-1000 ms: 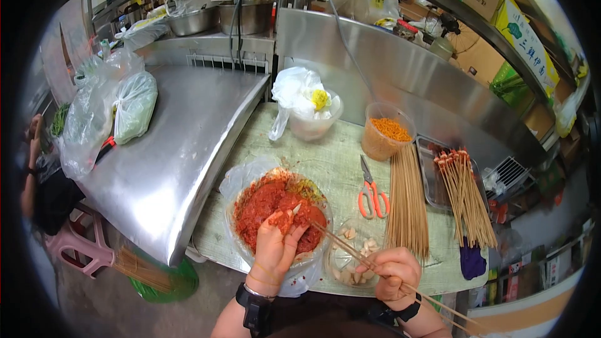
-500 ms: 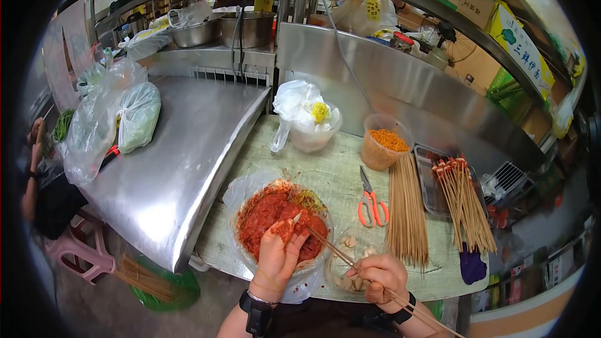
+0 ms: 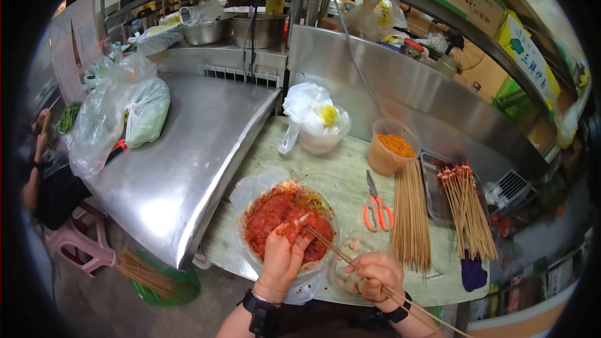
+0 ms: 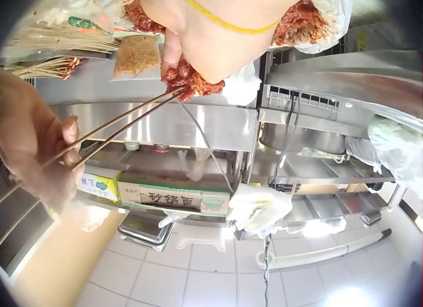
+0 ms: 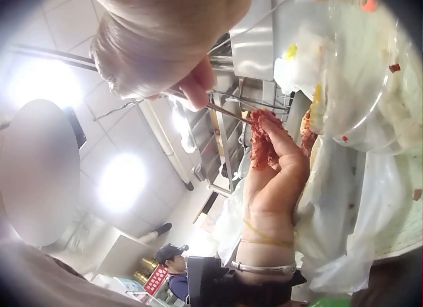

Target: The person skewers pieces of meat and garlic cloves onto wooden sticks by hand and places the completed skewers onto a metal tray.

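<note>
My left hand (image 3: 283, 256) is over the near side of a bowl of red seasoned meat (image 3: 269, 213), its fingers curled round a red-coated piece (image 5: 263, 138). Two thin wooden skewers (image 3: 333, 249) are pinched in my right hand (image 3: 378, 275), their tips at that piece in the left wrist view (image 4: 132, 112). Under the skewers, beside the bowl, a clear container holds pale pieces (image 3: 355, 245).
Orange-handled scissors (image 3: 377, 209), a tub of orange shreds (image 3: 392, 147) and a bundle of bare skewers (image 3: 411, 219) lie to the right. Loaded skewers (image 3: 466, 213) rest on a metal tray. A bagged bowl (image 3: 319, 134) stands behind; a steel counter (image 3: 181, 163) is at left.
The head view has shifted slightly, so the whole scene sits a little lower and further right. My hands keep nearly the same hold, with the skewer tips still at the piece.
</note>
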A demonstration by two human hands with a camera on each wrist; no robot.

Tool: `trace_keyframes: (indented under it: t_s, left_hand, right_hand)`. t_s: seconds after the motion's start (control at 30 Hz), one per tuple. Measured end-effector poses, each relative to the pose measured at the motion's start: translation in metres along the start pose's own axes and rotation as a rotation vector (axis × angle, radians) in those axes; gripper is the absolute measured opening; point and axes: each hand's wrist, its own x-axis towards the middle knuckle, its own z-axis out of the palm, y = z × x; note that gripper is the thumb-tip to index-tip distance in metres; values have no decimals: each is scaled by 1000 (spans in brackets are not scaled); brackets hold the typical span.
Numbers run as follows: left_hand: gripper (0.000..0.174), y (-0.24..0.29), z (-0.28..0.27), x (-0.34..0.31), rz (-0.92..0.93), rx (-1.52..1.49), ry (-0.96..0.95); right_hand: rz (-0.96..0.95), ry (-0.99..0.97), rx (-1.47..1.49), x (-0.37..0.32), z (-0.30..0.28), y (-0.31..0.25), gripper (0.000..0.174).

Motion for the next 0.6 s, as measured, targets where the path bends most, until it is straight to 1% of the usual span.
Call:
trace_keyframes:
  t_s: [0.07, 0.17, 0.27, 0.37, 0.43, 0.6]
  left_hand:
    - [26, 0, -2, 0, 3, -5, 9]
    - [26, 1, 0, 6, 27, -45, -27]
    - [25, 1, 0, 5, 40, -50, -37]
    - [24, 1, -1, 6, 24, -57, -33]
    - [24, 1, 1, 6, 41, -10, -1]
    - [24, 4, 6, 5, 30, 57, -9]
  right_hand:
    - [3, 7, 15, 1, 2, 2, 24]
    - [-70, -32, 46, 9, 2, 7, 21]
    - [-73, -32, 56, 10, 4, 6, 18]
    - [-86, -72, 56, 12, 3, 5, 16]
    - [-83, -56, 27, 17, 4, 2, 15]
    - [-59, -56, 19, 16, 3, 7, 16]
